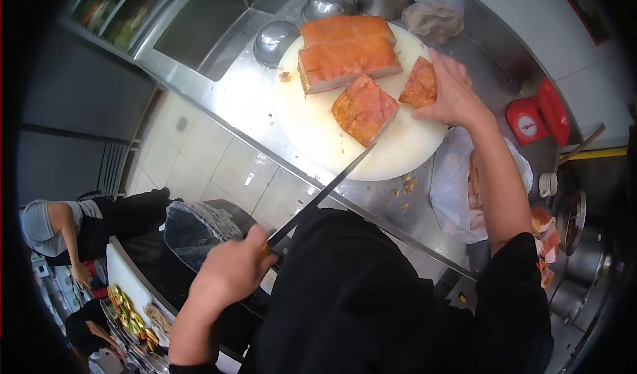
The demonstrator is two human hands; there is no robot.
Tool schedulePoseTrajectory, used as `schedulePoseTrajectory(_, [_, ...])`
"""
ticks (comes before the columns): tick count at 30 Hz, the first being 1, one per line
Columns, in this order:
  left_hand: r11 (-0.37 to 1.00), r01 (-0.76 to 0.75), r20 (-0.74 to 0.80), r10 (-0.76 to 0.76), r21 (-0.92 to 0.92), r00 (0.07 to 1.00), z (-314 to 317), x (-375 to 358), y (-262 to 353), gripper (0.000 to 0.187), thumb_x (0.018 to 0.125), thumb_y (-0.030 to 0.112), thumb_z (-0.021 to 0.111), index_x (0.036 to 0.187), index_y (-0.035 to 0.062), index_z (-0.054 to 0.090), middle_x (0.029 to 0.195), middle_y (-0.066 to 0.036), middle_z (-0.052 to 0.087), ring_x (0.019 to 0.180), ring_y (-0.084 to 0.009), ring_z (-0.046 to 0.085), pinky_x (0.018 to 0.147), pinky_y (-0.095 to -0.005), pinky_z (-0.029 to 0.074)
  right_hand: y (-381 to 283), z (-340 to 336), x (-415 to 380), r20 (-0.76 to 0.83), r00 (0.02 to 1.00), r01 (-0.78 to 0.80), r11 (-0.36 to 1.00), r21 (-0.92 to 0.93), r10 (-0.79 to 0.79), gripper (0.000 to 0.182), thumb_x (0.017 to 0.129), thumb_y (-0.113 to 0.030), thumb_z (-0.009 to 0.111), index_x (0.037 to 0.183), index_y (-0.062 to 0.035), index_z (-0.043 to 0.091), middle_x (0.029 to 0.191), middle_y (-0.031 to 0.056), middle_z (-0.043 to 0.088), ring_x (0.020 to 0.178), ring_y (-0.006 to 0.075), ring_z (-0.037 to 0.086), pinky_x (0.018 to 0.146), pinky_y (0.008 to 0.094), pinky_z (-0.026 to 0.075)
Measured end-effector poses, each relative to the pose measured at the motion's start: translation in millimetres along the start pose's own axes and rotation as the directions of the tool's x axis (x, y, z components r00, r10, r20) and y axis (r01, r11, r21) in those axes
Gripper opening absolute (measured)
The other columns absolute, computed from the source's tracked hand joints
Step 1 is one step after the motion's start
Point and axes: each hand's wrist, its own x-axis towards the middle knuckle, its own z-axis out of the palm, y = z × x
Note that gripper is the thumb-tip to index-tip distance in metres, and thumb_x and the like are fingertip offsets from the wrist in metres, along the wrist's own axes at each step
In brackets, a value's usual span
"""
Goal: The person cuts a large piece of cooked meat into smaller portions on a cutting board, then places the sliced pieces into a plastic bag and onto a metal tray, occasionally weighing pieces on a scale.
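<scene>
My left hand (232,264) is wrapped round the handle of a long knife (318,198). The blade points up and right, its tip by the near edge of a squarish piece of meat (365,110) with an orange-brown surface. To the right, my right hand (454,88) grips a smaller meat piece (419,84) between thumb and fingers. Both pieces lie on a round white cutting board (312,142). Behind them on the board rest large meat slabs (348,52) with smooth orange skin and pale cut sides.
Metal bowls (275,44) and a pot of meat (386,2) stand behind the board. A plastic bag with meat (454,195) lies right of it, near a red scale (531,125). A sink (199,39) is at upper left. Other people (60,224) are at lower left.
</scene>
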Motion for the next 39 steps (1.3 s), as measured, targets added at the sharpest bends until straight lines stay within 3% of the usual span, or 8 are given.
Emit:
schedulePoseTrajectory(4, [0.965,-0.012,-0.154,-0.029,-0.262,0.988,1,-40,-30,0.039,0.092,0.022,0.072,0.116,0.0025,0.048,0.074,-0.026,0.066,0.079,-0.0509,0.066,0.069,-0.0547,0.052,-42,-24,-11,-0.080,0.993,0.101,0.963,0.249,-0.083,0.084,0.073,-0.040,0.086,0.137,0.0029,0.052,0.132,0.0242,0.058,0.127,0.0419,0.053,0.104,0.0480,0.047])
schedulePoseTrajectory(7, [0.937,-0.078,-0.369,-0.057,-0.341,0.928,15,-22,-32,0.038,0.092,0.018,0.072,0.117,0.0016,0.049,0.075,-0.027,0.065,0.080,-0.0513,0.066,0.069,-0.0545,0.052,-90,10,-11,0.163,0.983,-0.147,0.907,0.395,0.088,0.070,0.079,-0.038,0.082,0.131,0.0019,0.057,0.127,0.0239,0.062,0.122,0.0410,0.058,0.101,0.0479,0.048])
schedulePoseTrajectory(10, [0.915,-0.151,-0.463,-0.043,-0.373,0.885,17,4,-19,0.038,0.093,0.018,0.069,0.121,0.0011,0.050,0.079,-0.027,0.066,0.081,-0.0517,0.066,0.072,-0.0545,0.053,-106,40,-11,0.087,0.992,-0.123,0.860,0.495,0.092,0.066,0.081,-0.037,0.080,0.130,0.0012,0.057,0.126,0.0234,0.062,0.118,0.0399,0.060,0.100,0.0453,0.049])
schedulePoseTrajectory(12, [0.898,-0.240,-0.506,0.022,-0.370,0.862,21,13,-16,0.034,0.095,0.014,0.067,0.122,-0.0003,0.052,0.079,-0.025,0.065,0.078,-0.0472,0.067,0.068,-0.0485,0.052,-111,24,-21,0.218,0.973,-0.174,0.866,0.470,0.077,0.065,0.082,-0.036,0.079,0.131,0.0014,0.056,0.126,0.0228,0.063,0.117,0.0395,0.061,0.100,0.0440,0.049])
schedulePoseTrajectory(17, [0.882,-0.297,-0.479,0.095,-0.367,0.873,35,42,-10,0.030,0.099,0.019,0.063,0.122,0.0050,0.050,0.089,-0.022,0.069,0.082,-0.0457,0.068,0.071,-0.0533,0.055,-116,0,-52,0.317,0.947,-0.176,0.902,0.393,0.047,0.058,0.083,-0.028,0.076,0.129,0.0005,0.056,0.122,0.0217,0.063,0.115,0.0392,0.061,0.100,0.0435,0.048])
schedulePoseTrajectory(20, [0.888,-0.288,-0.459,0.101,-0.359,0.882,40,55,3,0.028,0.101,0.023,0.060,0.119,0.0054,0.048,0.089,-0.021,0.068,0.079,-0.0454,0.067,0.069,-0.0541,0.055,-121,17,-46,-0.025,0.995,0.097,0.891,0.444,-0.096,0.041,0.084,-0.017,0.073,0.119,-0.0011,0.058,0.111,0.0183,0.062,0.104,0.0355,0.064,0.091,0.0422,0.052])
schedulePoseTrajectory(26, [0.868,-0.343,-0.466,0.152,-0.359,0.872,33,66,16,0.024,0.103,0.023,0.057,0.116,0.0059,0.048,0.093,-0.022,0.068,0.076,-0.0462,0.067,0.064,-0.0545,0.055,-134,26,-39,-0.017,1.000,0.012,0.895,0.446,-0.005,0.023,0.081,-0.004,0.070,0.101,-0.0020,0.060,0.097,0.0137,0.059,0.081,0.0299,0.064,0.071,0.0391,0.054])
schedulePoseTrajectory(39, [0.958,-0.150,-0.218,0.096,-0.244,0.971,30,17,-6,0.021,0.104,0.026,0.055,0.109,0.0071,0.049,0.082,-0.019,0.067,0.068,-0.0441,0.067,0.060,-0.0532,0.054,-130,34,-39,-0.118,0.993,0.055,0.898,0.437,-0.004,0.025,0.077,-0.004,0.072,0.100,-0.0026,0.062,0.094,0.0148,0.062,0.083,0.0338,0.065,0.075,0.0415,0.054])
